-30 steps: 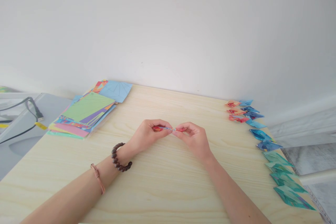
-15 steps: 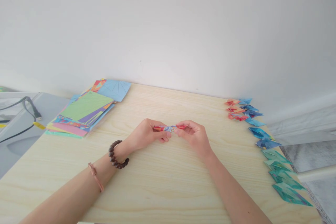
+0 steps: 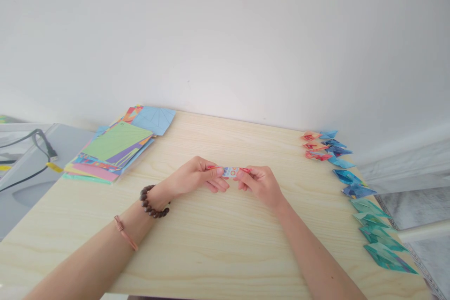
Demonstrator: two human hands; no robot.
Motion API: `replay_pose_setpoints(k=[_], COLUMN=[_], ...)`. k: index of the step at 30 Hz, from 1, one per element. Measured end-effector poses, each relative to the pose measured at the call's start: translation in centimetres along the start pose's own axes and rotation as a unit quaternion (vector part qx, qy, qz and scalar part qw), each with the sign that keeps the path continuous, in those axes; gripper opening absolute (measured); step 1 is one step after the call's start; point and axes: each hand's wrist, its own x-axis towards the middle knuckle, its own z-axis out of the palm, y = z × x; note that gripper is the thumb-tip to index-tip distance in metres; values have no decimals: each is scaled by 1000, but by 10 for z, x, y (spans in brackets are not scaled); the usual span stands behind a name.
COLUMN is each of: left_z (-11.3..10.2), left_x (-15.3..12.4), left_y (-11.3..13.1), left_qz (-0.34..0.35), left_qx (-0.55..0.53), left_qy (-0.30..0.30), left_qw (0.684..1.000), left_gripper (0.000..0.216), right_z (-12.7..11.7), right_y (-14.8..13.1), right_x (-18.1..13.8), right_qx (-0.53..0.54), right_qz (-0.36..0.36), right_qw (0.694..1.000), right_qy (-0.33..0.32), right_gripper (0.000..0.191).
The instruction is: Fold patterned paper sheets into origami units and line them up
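Note:
Between my two hands, above the middle of the table [image 3: 225,243], is a small folded paper [image 3: 231,172] with red ends and a pale blue patterned middle. My left hand [image 3: 198,176] pinches its left end, thumb on the near face. Its right end is gripped by my right hand [image 3: 260,183] between thumb and fingers. Both hands cover the ends of the paper, so its full shape is hidden. On my left wrist are a dark beaded bracelet [image 3: 153,202] and a copper-coloured bangle [image 3: 124,233].
A stack of coloured paper sheets [image 3: 119,143] lies at the back left, with a light blue creased sheet [image 3: 154,119] beside it. Along the right edge sit several folded paper pieces in red [image 3: 316,155], blue [image 3: 356,191] and green [image 3: 386,258]. A black cable [image 3: 42,143] lies left of the table.
The folded paper has turned so that more of its patterned face shows between my hands. The fingers of both hands have shifted slightly on it.

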Motion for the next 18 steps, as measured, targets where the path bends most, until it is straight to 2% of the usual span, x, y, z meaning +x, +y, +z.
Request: replay_pose_setpoints(k=[12,15,18], left_z=[-6,-5,0], left_x=[-4,-5,-5], left_y=[1,3,6], left_qz=[2,14,26], left_qx=[-22,4,73], left_qy=[-58,-73,-74], left_qw=[998,997,994], left_gripper=[48,52,43], right_z=[-8,-8,-6], right_y=[-2,-1,-1], right_x=[0,0,-2], right_qx=[60,68,52], right_qz=[18,19,18], right_qw=[996,995,996], right_qy=[-62,-68,-66], right_gripper=[46,47,46])
